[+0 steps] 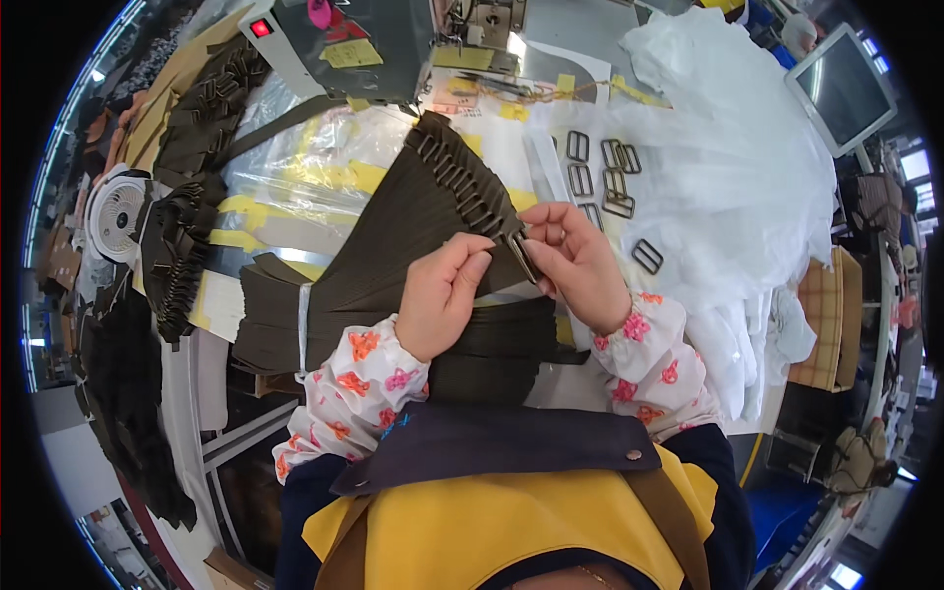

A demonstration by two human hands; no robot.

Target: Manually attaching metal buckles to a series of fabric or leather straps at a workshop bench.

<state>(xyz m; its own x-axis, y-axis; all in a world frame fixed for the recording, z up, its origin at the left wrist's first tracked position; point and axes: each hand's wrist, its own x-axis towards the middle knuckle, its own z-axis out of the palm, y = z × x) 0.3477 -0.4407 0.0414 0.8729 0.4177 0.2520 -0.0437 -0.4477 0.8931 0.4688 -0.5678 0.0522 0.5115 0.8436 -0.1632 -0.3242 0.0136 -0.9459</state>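
A fanned bundle of dark olive webbing straps [379,236] lies in front of me, tied at its left part with a pale band [303,329]. Along its upper right edge runs a row of metal slide buckles [457,182]. My right hand [580,265] pinches one slide buckle [522,258] at the lower end of that row. Closed with thumb against forefinger, my left hand [442,295] grips the edge of a strap just left of this buckle. Its fingertips partly cover the strap. Loose slide buckles [580,180] lie beyond my right hand, one [647,257] apart from the others.
A sewing machine [482,39] stands at the far side. White sheeting [728,147] is heaped at the right, with a screen [844,88] behind it. More buckled straps [187,226] hang at the left beside a small white fan [116,216]. Yellow tape marks the tabletop.
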